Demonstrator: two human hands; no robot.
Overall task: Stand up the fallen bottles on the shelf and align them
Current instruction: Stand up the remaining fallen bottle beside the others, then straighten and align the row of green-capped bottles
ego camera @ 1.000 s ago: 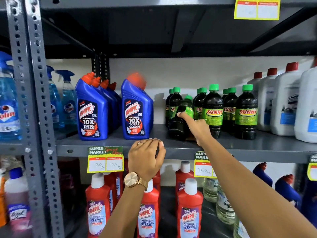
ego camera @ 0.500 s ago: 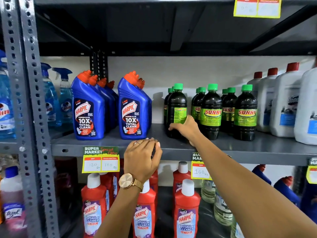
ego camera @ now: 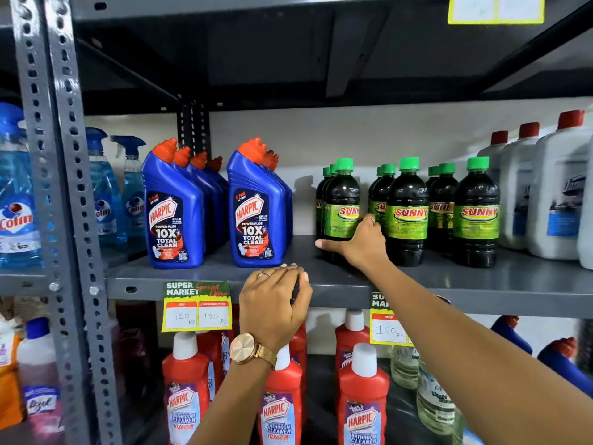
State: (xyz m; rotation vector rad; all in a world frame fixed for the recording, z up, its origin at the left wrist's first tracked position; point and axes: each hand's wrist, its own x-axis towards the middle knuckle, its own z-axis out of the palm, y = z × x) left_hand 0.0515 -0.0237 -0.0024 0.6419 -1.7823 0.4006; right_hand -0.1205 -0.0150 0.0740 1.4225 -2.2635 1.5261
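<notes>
Right hand on an upright Sunny bottle at the left end of the dark-bottle rows.

The right hand (ego camera: 362,244) wraps the lower body of the front-left Sunny bottle (ego camera: 341,210), thumb stretched across its base and fingers curled round the right side. That bottle stands straight on the grey shelf (ego camera: 513,284): dark, near-black liquid, a green screw cap, a lime-green label with red lettering turned slightly to the right. Two more rows of Sunny bottles (ego camera: 442,210) stand upright just beside it, labels facing front. The left hand (ego camera: 272,303) is closed over the shelf's front edge, fingers curled on top, with a dark object partly hidden beneath them. Blue Harpic bottles (ego camera: 218,207) stand upright in two rows to the left.
</notes>
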